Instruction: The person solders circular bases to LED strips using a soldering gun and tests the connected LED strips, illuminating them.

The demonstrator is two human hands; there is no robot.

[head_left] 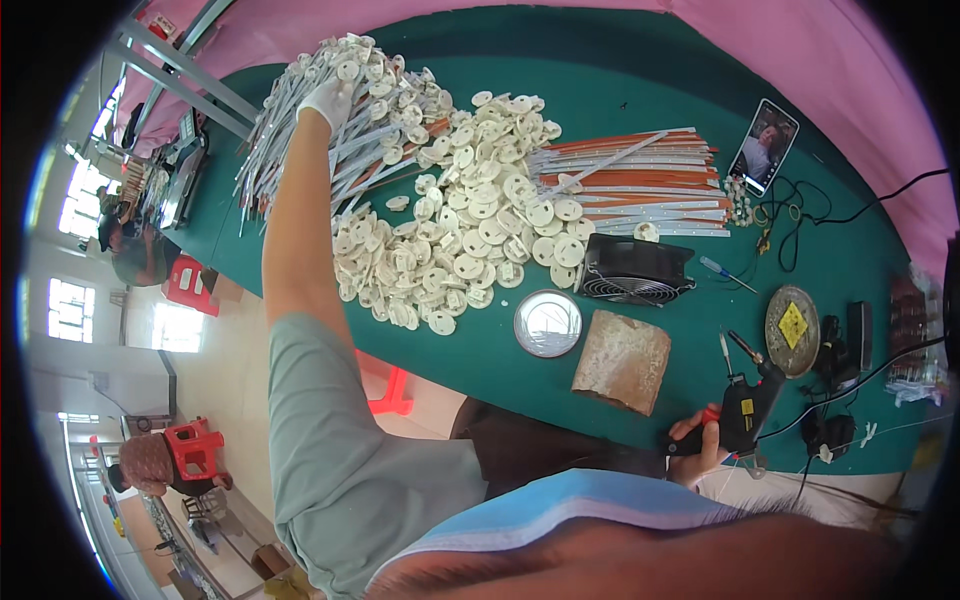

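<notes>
My left hand (328, 103), in a white glove, reaches far out to a heap of thin white and orange strips (275, 150) with round white discs on them. Its fingers sink among the discs, so their grip is hidden. Close to my body at the lower right, my right hand (700, 440) is wrapped round the grip of a black soldering gun (745, 410) with a yellow label and a red trigger. The gun's two slim tips point away from me. A brownish square block (622, 362) lies left of the gun.
White discs (470, 230) heap mid-table beside a row of strips (640, 190). Around stand a black fan (636, 270), a round tin (547, 323), a screwdriver (728, 274), a round metal dish (792, 332) and a phone (765, 146). Cables run along the right. People sit at far left.
</notes>
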